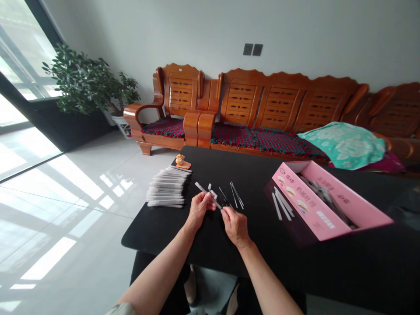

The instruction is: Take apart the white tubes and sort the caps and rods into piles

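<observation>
Over the black table, my left hand (197, 211) is closed, pinching a slim whitish pen (201, 188) that slants down to the right. The fingers of my right hand (236, 225) are closed around the pen's lower end, where the grip is partly hidden. Just beyond my fingers lie two short white pieces (213, 194), like caps. A pair of metal tweezers (236, 195) and a thin dark-tipped tool (224, 196) rest beside my right hand. Left of my hands is a layered stack of whitish pens (166, 188).
An open pink box (311, 210) holding greyish sticks stands on the black table (262, 249) at right, with several loose white pens (282, 204) beside it. A small orange figurine (180, 160) sits behind the stack. Wooden seats (243, 100) line the wall; a potted plant (88, 81) stands left.
</observation>
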Tool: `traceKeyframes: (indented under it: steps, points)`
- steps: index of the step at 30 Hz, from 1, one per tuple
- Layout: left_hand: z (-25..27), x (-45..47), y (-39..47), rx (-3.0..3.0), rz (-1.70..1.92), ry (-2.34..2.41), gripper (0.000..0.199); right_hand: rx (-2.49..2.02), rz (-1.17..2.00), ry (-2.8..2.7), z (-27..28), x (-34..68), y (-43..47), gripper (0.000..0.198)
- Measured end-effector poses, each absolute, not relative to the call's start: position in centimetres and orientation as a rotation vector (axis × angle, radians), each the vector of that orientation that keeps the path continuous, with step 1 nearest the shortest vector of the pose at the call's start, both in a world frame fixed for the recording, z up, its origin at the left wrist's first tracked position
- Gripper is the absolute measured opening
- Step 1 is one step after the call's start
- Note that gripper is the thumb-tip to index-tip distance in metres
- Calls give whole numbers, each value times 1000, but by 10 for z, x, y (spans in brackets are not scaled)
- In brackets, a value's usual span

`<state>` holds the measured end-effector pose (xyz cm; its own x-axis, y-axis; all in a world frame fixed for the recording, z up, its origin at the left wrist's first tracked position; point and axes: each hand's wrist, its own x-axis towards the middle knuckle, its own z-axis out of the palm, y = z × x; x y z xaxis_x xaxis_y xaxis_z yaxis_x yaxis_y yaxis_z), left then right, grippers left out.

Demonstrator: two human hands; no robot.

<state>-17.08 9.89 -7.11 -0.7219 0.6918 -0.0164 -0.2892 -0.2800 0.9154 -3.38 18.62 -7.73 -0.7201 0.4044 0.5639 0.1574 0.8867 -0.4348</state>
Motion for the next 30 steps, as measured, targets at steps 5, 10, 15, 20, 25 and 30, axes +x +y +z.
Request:
traceKeyframes:
  steps: [5,10,15,20,25,30]
  points:
    - [-71,-171,99,514,2038,1351,41,-464,487,-2338,-76,-33,185,20]
    - [-72,-170,99,510,2044,1342,43,-412,482,-2371,-77,-33,185,24]
    - [-72,-170,100,503,2038,1354,44,-466,469,-2346,-77,-33,185,22]
    - [-71,-170,100,507,2037,1356,43,-426,451,-2372,-76,-33,185,25]
    - [-71,-171,100,505,2031,1361,43,-468,464,-2346,-76,-33,185,21]
    - [-72,-171,100,490,2032,1365,44,-424,475,-2377,-76,-33,185,26]
